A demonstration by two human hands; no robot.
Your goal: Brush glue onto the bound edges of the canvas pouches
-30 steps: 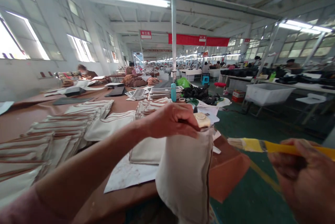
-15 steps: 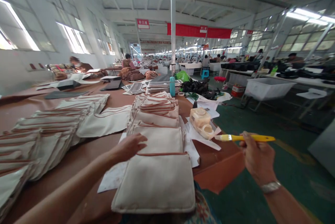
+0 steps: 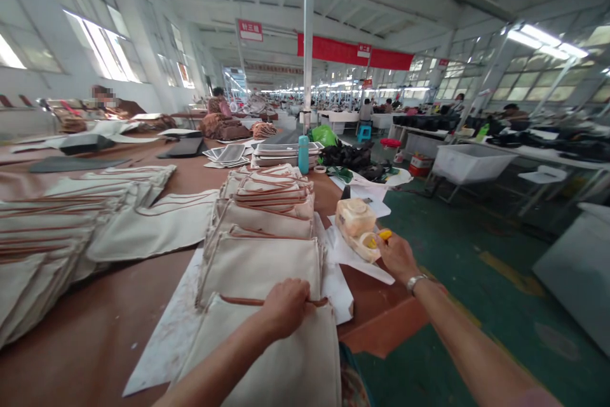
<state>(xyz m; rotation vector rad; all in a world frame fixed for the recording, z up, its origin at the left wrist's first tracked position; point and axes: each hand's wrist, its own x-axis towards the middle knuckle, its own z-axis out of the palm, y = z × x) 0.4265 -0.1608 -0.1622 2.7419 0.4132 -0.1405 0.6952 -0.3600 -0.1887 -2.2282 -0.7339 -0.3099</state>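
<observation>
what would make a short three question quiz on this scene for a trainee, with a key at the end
1. Which hand holds the yellow brush?
2. True or false: the blue bottle is lying on its side.
3. What does the left hand touch: a) the red stool, b) the nearest beige pouch, c) the green bag?

Key: 1. The right hand. 2. False; the blue bottle stands upright. 3. b.

green floor (image 3: 457, 229), white wall (image 3: 47, 85), bright windows (image 3: 102, 45), lit tube lights (image 3: 548, 38)
</observation>
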